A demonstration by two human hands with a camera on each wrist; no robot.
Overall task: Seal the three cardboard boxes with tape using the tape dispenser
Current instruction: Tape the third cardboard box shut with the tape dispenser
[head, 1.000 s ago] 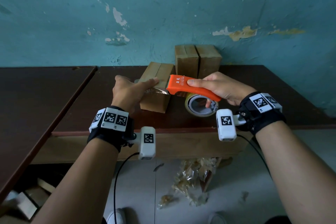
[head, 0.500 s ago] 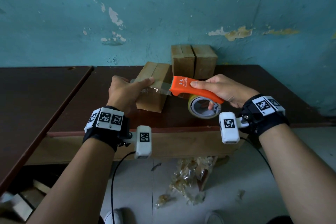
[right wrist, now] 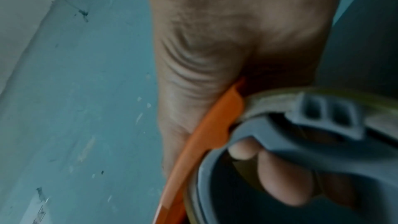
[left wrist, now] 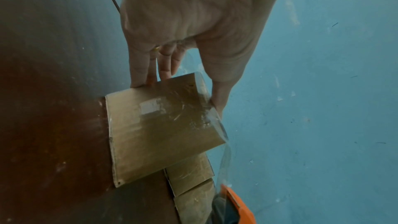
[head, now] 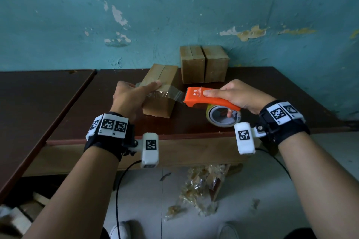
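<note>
Our left hand [head: 130, 99] fingers [left wrist: 148, 67] clamped on the near box [head: 159, 93], frame centre on the desk [head: 58, 93]. Right hand [head: 239, 95] fingers [right wrist: 280, 180] curled round orange tape dispenser [head: 206, 99], clear tape [head: 172, 93] stretched to box. Two boxes [head: 204, 66] behind, at wall.

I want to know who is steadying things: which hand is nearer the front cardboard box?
Left. The left hand rests on the front cardboard box, thumb pressing tape on top. The right hand is off to its right, gripping the orange tape dispenser.
</note>
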